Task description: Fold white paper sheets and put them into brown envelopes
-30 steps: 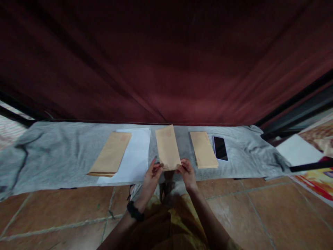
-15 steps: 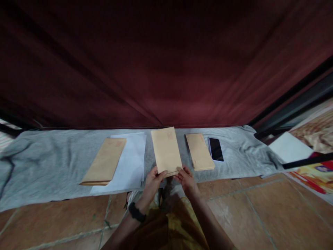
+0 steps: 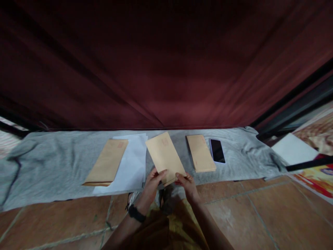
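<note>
Both of my hands hold a brown paper envelope (image 3: 164,154) with a faint red print near its far edge. My left hand (image 3: 154,178) pinches its near left corner, thumb on top. At the near right corner my right hand (image 3: 186,180) grips it the same way. The envelope is tilted, its far end leaning left. A stack of brown envelopes (image 3: 201,154) lies to the right of it. Further left, another envelope pile (image 3: 108,161) rests partly over white paper sheets (image 3: 134,159).
A phone (image 3: 217,151) with a dark screen lies right of the stack. Grey cloth (image 3: 57,163) covers the narrow surface, and a dark red curtain (image 3: 166,76) hangs behind it. A white sheet (image 3: 293,149) and a colourful printed box or poster (image 3: 318,177) are at far right.
The held envelope has turned, its far end swinging left and its near end dropping closer to me. Both hands keep their grip. The view has shifted slightly.
</note>
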`<state>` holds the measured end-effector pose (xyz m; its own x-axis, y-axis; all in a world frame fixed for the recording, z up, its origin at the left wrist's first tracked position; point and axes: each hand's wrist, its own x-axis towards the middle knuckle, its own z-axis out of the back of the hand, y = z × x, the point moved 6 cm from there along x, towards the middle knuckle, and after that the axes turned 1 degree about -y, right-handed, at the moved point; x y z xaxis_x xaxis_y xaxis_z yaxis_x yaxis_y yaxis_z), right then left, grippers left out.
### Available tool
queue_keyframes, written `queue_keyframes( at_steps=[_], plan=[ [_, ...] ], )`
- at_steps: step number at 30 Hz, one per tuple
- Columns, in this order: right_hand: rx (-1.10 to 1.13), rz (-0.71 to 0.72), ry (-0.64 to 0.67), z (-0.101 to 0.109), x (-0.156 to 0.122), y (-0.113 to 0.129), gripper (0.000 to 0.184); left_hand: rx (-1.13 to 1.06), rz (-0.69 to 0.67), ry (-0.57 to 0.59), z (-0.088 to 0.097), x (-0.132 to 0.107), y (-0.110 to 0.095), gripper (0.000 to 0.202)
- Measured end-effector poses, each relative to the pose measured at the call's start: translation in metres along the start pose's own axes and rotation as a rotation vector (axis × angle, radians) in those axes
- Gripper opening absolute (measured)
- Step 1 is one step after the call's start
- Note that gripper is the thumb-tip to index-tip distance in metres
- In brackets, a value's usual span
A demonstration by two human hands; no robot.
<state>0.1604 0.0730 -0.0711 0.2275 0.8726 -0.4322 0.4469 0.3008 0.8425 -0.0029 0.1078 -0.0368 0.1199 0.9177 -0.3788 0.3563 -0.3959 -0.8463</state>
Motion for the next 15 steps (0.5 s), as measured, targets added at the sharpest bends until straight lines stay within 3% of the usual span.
queue_keyframes(
  at_steps=[6,12,15],
  plan=[
    [-0.065,0.029,0.060,0.002,-0.007,0.007,0.046,-0.086,0.008,-0.058,-0.002,0.001,-0.004,0.053],
    [0.204,-0.090,0.133,-0.004,-0.015,-0.014,0.041,-0.089,-0.017,-0.087,-0.007,-0.002,-0.001,0.048],
    [0.231,-0.124,0.149,-0.006,-0.019,-0.025,0.045,-0.079,-0.016,-0.067,-0.008,-0.001,0.001,0.047]
  ],
)
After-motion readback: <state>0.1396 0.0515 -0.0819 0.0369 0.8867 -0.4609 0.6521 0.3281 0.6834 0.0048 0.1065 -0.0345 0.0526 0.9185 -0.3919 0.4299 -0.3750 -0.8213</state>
